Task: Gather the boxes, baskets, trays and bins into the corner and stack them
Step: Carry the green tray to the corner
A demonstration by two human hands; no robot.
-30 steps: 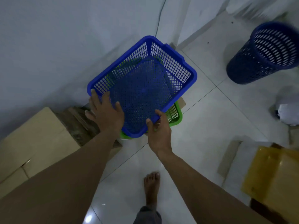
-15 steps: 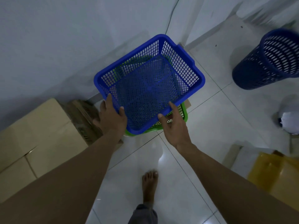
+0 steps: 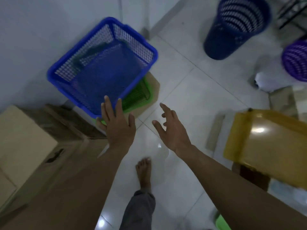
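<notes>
Head view showed the left hand (image 3: 118,128) flat and wide open, fingertips at the near rim of the blue basket (image 3: 103,72). The right hand (image 3: 172,131) was open too, holding nothing. The blue basket sat in a green basket (image 3: 140,94) by the wall (image 3: 33,39).

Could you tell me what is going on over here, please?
A person is stacking containers in the corner by the wall. The blue basket sits nested in a green basket. The left hand is at the blue basket's near rim with straight fingers, while the right hand hovers open over the floor, holding nothing. A dark blue bin, a purple basket and a yellow box are not yet gathered.
</notes>
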